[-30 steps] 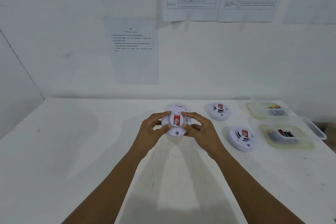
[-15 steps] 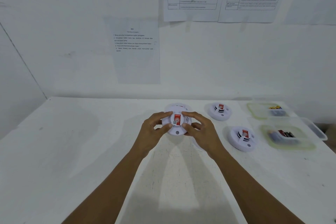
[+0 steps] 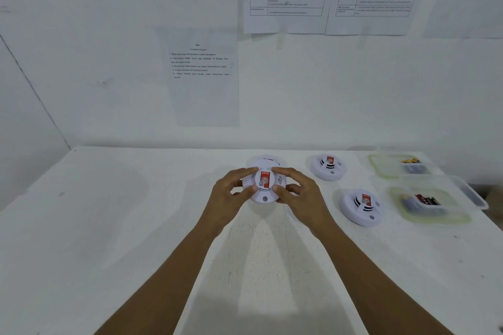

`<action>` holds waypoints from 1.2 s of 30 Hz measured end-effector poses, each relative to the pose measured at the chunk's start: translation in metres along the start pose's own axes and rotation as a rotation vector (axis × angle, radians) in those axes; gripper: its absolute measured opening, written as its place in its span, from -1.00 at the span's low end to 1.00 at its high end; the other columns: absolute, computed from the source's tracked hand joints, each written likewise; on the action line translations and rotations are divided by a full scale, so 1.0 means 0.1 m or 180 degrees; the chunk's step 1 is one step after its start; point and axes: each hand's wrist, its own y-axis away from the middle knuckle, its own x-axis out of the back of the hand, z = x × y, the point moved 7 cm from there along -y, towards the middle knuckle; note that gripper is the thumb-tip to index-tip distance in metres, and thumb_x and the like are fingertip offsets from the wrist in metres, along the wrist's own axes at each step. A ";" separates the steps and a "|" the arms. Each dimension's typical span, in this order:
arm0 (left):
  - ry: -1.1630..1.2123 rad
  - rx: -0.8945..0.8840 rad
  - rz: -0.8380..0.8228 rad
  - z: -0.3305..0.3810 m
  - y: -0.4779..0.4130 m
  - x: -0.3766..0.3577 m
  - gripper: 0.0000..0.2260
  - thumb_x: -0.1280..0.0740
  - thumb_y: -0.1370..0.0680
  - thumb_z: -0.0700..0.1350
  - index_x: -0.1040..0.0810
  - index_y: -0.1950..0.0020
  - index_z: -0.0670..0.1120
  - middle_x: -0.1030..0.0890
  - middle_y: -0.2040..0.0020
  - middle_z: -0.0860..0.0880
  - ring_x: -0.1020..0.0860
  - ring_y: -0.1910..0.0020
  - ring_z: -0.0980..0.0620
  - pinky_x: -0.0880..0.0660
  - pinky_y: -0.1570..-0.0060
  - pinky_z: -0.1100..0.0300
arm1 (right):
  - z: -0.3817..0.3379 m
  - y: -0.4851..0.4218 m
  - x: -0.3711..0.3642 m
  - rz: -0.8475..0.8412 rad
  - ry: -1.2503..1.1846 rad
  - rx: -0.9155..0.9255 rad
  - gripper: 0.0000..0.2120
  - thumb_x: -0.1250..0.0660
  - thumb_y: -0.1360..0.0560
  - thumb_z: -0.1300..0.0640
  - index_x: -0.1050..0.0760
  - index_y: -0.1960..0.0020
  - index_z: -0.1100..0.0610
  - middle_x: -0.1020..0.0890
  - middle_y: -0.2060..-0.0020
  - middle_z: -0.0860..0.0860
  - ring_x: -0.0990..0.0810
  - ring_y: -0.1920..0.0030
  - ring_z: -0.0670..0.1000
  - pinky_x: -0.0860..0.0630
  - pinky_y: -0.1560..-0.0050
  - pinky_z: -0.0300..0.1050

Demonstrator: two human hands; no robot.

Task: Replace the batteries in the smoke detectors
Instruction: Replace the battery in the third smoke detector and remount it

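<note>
We are gripping the smoke detector (image 3: 264,182) with both hands above the white table (image 3: 136,226), and it is sitting directly between our two sets of fingers. The left hand (image 3: 227,200) is pinching the left rim: its forefinger is lying over the upper edge and its thumb is pressing the lower left edge. The right hand (image 3: 302,198) is mirroring this on the right rim, forefinger on top, thumb at the lower right edge. The fingers of both hands are bent and closed on the rim, not spread. The red label and the small round hole on the front face are facing us, between the two thumbs.

We are judging the housing to be light, rigid moulded plastic with a smooth, somewhat slippery surface. We are therefore taking hold at the outer rim on opposite sides, where a twisting grip can bear on it; the face vents look like thin parts to avoid squeezing. Whether the detector is touching a second white disc (image 3: 268,160) just beyond our fingertips cannot be determined.

Two further detectors (image 3: 328,167) (image 3: 362,207) are lying to the right of the right hand, well apart from it, and beyond them two clear trays (image 3: 386,168) (image 3: 402,215) are holding batteries (image 3: 424,200).
</note>
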 end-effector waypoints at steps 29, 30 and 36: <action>-0.0084 0.0016 -0.0010 -0.06 0.00 0.02 -0.68 -0.43 -0.51 -0.11 -0.55 -0.26 0.08 -0.59 -0.23 0.10 -0.56 -0.17 0.09 -0.53 -0.15 0.28 | -0.01 0.02 -0.06 0.0065 0.0280 0.0067 -0.63 -0.47 -0.47 0.16 -0.55 -0.25 -0.01 -0.55 -0.23 -0.04 -0.61 -0.13 0.03 -0.64 -0.05 0.08; -0.0092 0.0006 -0.0020 -0.06 0.00 0.02 -0.67 -0.43 -0.51 -0.11 -0.56 -0.27 0.07 -0.59 -0.23 0.10 -0.56 -0.17 0.09 -0.54 -0.15 0.26 | -0.01 0.02 -0.06 0.0054 0.0297 0.0072 -0.62 -0.47 -0.46 0.16 -0.55 -0.26 -0.01 -0.55 -0.23 -0.04 -0.62 -0.12 0.02 -0.64 -0.05 0.08; -0.0097 -0.0024 -0.0045 -0.07 0.02 0.03 -0.63 -0.45 -0.50 -0.13 -0.55 -0.30 0.01 -0.59 -0.24 0.09 -0.57 -0.16 0.10 -0.54 -0.15 0.25 | -0.02 0.03 -0.06 0.0038 0.0373 0.0088 -0.60 -0.48 -0.46 0.16 -0.53 -0.27 0.01 -0.55 -0.24 -0.03 -0.61 -0.13 0.01 -0.63 -0.10 0.06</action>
